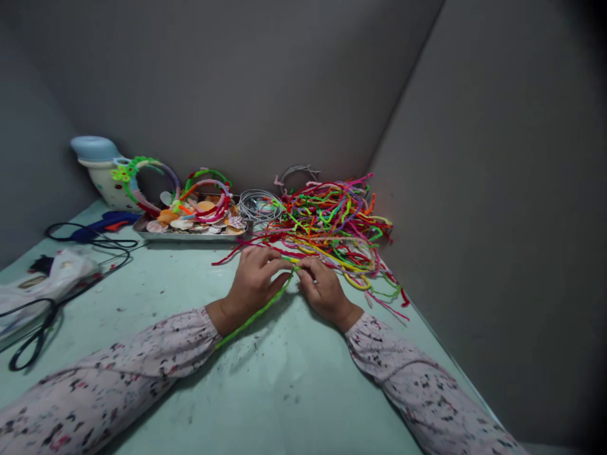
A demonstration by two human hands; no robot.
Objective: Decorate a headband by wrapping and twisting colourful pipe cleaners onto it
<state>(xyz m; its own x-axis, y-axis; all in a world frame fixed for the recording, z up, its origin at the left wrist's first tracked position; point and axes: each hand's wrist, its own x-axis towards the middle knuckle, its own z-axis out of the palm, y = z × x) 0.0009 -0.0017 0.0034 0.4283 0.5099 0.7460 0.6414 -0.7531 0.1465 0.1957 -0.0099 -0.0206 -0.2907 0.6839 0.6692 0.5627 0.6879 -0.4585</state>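
At far left a plastic bag (71, 272) lies on the pale green table (284, 404), a white cup (102, 180) with a blue lid behind it. Next sits a metal tray (190, 237) of shells. In front of its right end, the left hand (256, 276) pinches a bright green fuzzy stem (256, 315), which trails below the wrist. Just beside, the right hand (326, 292) has its fingertips closed on the same stem. Behind sprawls a tangled heap of coloured stems (332, 208).
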